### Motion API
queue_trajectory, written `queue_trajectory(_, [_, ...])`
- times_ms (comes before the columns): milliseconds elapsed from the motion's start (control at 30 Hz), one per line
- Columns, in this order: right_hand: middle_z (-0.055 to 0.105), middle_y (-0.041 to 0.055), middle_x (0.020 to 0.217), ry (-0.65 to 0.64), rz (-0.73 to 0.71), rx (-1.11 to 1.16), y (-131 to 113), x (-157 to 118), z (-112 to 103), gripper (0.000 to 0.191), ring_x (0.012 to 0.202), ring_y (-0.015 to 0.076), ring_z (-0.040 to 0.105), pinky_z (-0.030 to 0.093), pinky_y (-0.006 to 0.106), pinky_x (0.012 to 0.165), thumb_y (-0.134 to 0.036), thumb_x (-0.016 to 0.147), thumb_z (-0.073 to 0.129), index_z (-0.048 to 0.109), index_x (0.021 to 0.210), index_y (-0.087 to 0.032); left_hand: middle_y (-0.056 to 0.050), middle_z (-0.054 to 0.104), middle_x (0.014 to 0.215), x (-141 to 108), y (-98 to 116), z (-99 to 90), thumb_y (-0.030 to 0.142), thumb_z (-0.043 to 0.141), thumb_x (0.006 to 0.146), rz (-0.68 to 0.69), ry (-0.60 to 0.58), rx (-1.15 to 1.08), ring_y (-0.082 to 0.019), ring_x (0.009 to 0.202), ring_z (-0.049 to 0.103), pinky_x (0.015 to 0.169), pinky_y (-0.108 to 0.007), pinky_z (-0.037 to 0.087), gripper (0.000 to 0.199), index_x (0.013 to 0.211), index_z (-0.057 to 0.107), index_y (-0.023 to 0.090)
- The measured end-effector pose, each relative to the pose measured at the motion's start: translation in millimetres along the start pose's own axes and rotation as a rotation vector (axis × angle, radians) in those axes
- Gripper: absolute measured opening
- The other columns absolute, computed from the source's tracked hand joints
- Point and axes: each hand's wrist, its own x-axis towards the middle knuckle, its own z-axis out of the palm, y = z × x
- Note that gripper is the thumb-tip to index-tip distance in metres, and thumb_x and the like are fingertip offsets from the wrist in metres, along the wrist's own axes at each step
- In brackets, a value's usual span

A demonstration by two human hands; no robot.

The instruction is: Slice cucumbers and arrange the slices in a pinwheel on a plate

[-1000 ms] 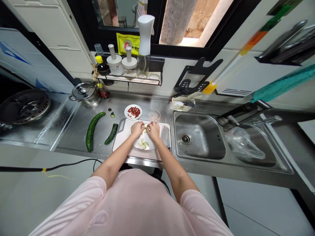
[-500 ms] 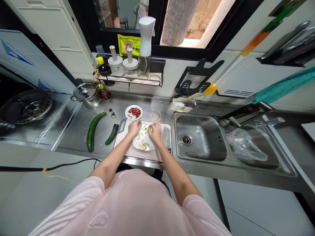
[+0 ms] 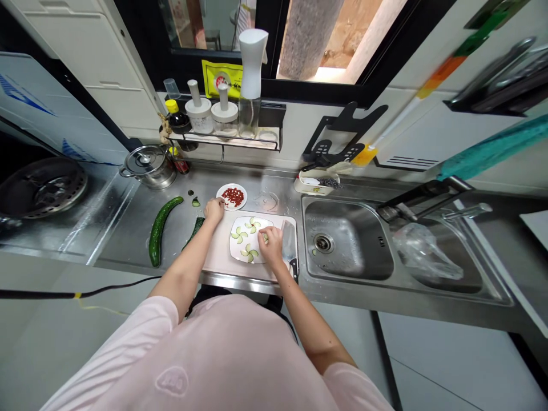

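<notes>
A white plate (image 3: pixel 244 257) with several pinwheels of pale green cucumber slices rests on the cutting board (image 3: pixel 218 251). My right hand (image 3: pixel 271 245) is over the plate's right side, fingers pinched together near a slice; what they hold is too small to make out. My left hand (image 3: pixel 214 211) is at the board's upper left corner, beside the small dish (image 3: pixel 221 191) of chopped red pieces, its fingers closed and their contents hidden. A knife (image 3: pixel 290 242) lies on the board's right side. A short cucumber (image 3: pixel 197 226) is partly hidden behind my left arm.
A long cucumber (image 3: pixel 161 231) and small green scraps (image 3: pixel 196 202) lie on the steel counter to the left. Behind them stands a lidded pot (image 3: pixel 149 166). The sink (image 3: pixel 349 240) is to the right, and a rack (image 3: pixel 231 140) with jars hangs at the back.
My left hand has moved left, off the plate to beside the red pieces' dish. My right hand has shifted slightly down over the plate's right side.
</notes>
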Motion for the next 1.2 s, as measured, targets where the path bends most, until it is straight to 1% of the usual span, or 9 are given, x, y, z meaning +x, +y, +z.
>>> queue_trajectory(167, [0.057, 0.0070, 0.093, -0.008, -0.021, 0.059, -14, -25, -10, 0.018, 0.099, 0.0220, 0.047, 0.035, 0.036, 0.090, -0.027, 0.089, 0.044, 0.061, 0.088, -0.021, -0.007, 0.061, 0.113, 10, -3, -0.6, 0.024, 0.045, 0.085, 0.035, -0.008, 0.039, -0.021, 0.096, 0.059, 0.081, -0.030, 0.044, 0.029, 0.104, 0.067, 0.029])
queue_trajectory(400, [0.058, 0.0066, 0.094, -0.154, -0.045, 0.144, -31, -64, -18, 0.017, 0.098, 0.0231, 0.048, 0.039, 0.039, 0.086, -0.028, 0.089, 0.045, 0.061, 0.091, -0.026, -0.008, 0.061, 0.108, 18, -4, 5.2, 0.027, 0.047, 0.084, 0.101, -0.068, 0.096, -0.022, 0.093, 0.059, 0.079, -0.031, 0.044, 0.026, 0.099, 0.068, 0.028])
queue_trajectory(533, [0.058, 0.0065, 0.093, -0.182, -0.085, 0.180, -39, -79, -16, 0.016, 0.096, 0.0226, 0.048, 0.041, 0.039, 0.083, -0.027, 0.089, 0.046, 0.062, 0.092, -0.027, -0.008, 0.060, 0.110, 22, -3, 8.8, 0.028, 0.045, 0.085, 0.124, -0.074, 0.142, -0.021, 0.094, 0.058, 0.079, -0.030, 0.044, 0.027, 0.101, 0.066, 0.027])
queue_trajectory(700, [0.058, 0.0073, 0.093, -0.190, -0.075, 0.188, -43, -86, -11, 0.016, 0.095, 0.0237, 0.049, 0.042, 0.040, 0.082, -0.026, 0.089, 0.046, 0.062, 0.092, -0.027, -0.010, 0.060, 0.107, 27, -3, 10.4, 0.026, 0.044, 0.085, 0.177, -0.096, 0.203, -0.022, 0.095, 0.057, 0.080, -0.032, 0.044, 0.028, 0.101, 0.066, 0.024])
queue_trajectory(833, [0.057, 0.0067, 0.090, -0.157, -0.104, 0.237, -43, -87, -10, 0.014, 0.093, 0.0225, 0.048, 0.042, 0.039, 0.080, -0.023, 0.088, 0.048, 0.061, 0.092, -0.024, -0.013, 0.060, 0.107, 30, -1, 10.9, 0.024, 0.045, 0.085, 0.193, -0.115, 0.210, -0.024, 0.095, 0.058, 0.080, -0.034, 0.044, 0.028, 0.101, 0.067, 0.021])
queue_trajectory(933, [0.057, 0.0060, 0.089, -0.139, -0.108, 0.248, -42, -87, -11, 0.012, 0.092, 0.0214, 0.047, 0.042, 0.037, 0.080, -0.021, 0.087, 0.050, 0.061, 0.091, -0.022, -0.015, 0.061, 0.107, 34, -1, 12.4, 0.026, 0.047, 0.084, 0.159, -0.109, 0.178, -0.026, 0.095, 0.059, 0.079, -0.035, 0.044, 0.027, 0.100, 0.067, 0.019])
queue_trajectory(1067, [0.058, 0.0057, 0.089, -0.133, -0.100, 0.234, -40, -88, -12, 0.011, 0.092, 0.0211, 0.047, 0.042, 0.037, 0.080, -0.020, 0.087, 0.050, 0.061, 0.091, -0.023, -0.016, 0.062, 0.105, 39, -2, 15.1, 0.027, 0.055, 0.080, 0.068, -0.107, 0.092, -0.027, 0.096, 0.059, 0.079, -0.034, 0.044, 0.021, 0.094, 0.067, 0.018])
queue_trajectory(1200, [0.057, 0.0062, 0.089, -0.133, -0.090, 0.239, -39, -88, -14, 0.012, 0.092, 0.0219, 0.048, 0.042, 0.037, 0.080, -0.021, 0.088, 0.049, 0.060, 0.091, -0.023, -0.016, 0.063, 0.101, 40, -6, 17.7, 0.024, 0.057, 0.078, 0.011, -0.046, -0.064, -0.027, 0.094, 0.059, 0.078, -0.034, 0.043, 0.015, 0.087, 0.065, 0.015])
